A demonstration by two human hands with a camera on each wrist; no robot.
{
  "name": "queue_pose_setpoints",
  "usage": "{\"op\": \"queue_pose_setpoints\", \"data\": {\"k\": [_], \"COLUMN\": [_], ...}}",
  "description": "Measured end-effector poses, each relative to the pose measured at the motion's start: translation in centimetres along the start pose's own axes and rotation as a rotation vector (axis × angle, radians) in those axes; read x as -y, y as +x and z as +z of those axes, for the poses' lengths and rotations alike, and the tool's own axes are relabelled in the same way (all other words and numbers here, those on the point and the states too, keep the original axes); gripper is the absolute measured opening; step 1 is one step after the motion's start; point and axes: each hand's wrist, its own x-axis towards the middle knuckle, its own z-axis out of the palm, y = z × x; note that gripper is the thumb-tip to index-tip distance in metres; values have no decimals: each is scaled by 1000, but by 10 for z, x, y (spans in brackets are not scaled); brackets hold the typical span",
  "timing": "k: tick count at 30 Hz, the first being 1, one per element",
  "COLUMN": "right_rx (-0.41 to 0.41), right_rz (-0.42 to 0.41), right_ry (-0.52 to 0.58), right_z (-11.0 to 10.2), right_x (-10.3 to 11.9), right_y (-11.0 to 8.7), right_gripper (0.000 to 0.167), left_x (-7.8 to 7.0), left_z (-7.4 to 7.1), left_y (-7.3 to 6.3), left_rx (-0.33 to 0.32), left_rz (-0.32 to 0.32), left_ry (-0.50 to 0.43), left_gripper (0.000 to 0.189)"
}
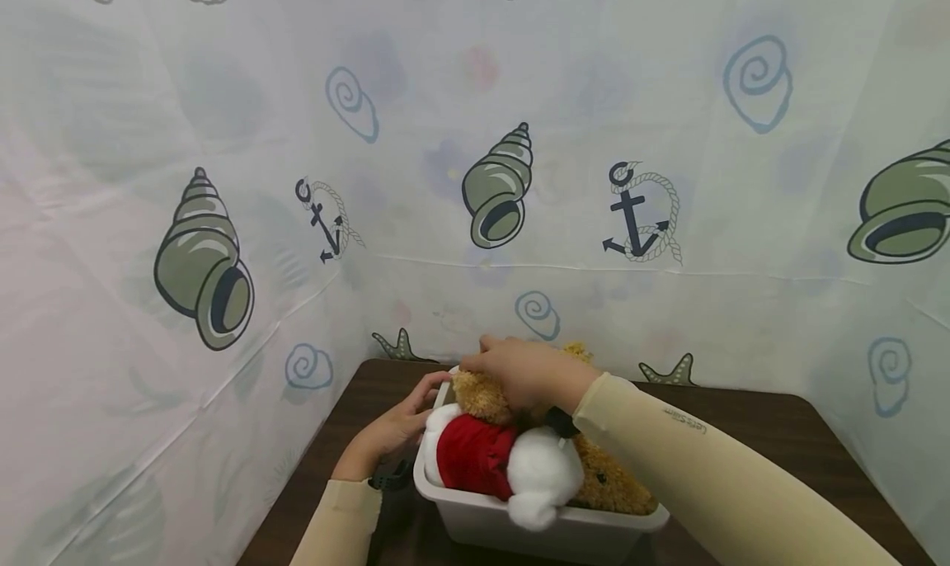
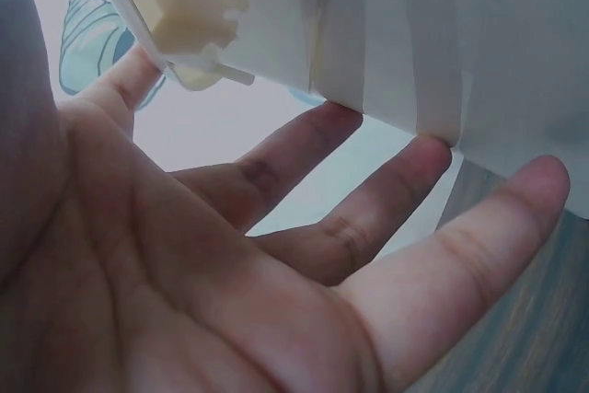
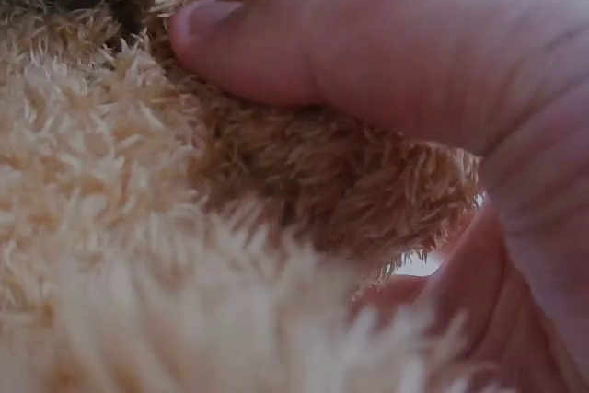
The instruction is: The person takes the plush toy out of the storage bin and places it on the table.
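Observation:
A white plastic bin (image 1: pixel 534 537) on the table holds plush toys. One is a white plush toy with a red garment (image 1: pixel 473 457), lying along the near side with its white head over the rim. Behind it lies a shaggy brown plush toy (image 1: pixel 612 485), its face with a dark eye at the bin's right end. My right hand (image 1: pixel 530 372) grips a furry brown part (image 3: pixel 322 172) of it, thumb on one side and fingers on the other. Straight fingertips of my left hand (image 1: pixel 401 424) touch the bin's outer wall (image 2: pixel 396 52) on the left.
The dark brown table (image 1: pixel 750 434) extends to both sides of the bin. A pale curtain (image 1: pixel 564 96) printed with shells, anchors and starfish stands close behind the table and along its left. Both forearms wear cream sleeves (image 1: pixel 712 467).

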Motion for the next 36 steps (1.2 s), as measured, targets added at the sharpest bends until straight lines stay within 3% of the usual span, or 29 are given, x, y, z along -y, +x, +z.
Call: {"op": "queue_pose_setpoints", "data": {"k": [5, 11, 19, 26, 30, 36], "right_rx": [-69, -175, -307, -458, -531, -639], "right_rz": [-31, -85, -133, -118, -68, -13], "right_ry": [-39, -102, -158, -66, -23, 10], "right_z": [-10, -25, -40, -52, -62, -71], "right_x": [-3, -5, -5, -9, -10, -15], "right_y": [-9, -22, -38, -56, -70, -93], "right_gripper": [84, 82, 80, 87, 86, 88], "left_x": [-1, -1, -4, -1, 0, 2], "left_z": [1, 0, 0, 0, 0, 0], "left_y": [1, 1, 2, 2, 1, 2], "left_rx": [7, -9, -32, -18, -28, -7], "left_rz": [15, 29, 0, 33, 35, 87], "left_ry": [21, 65, 58, 61, 80, 132], "left_gripper": [60, 59, 61, 61, 58, 58]}}
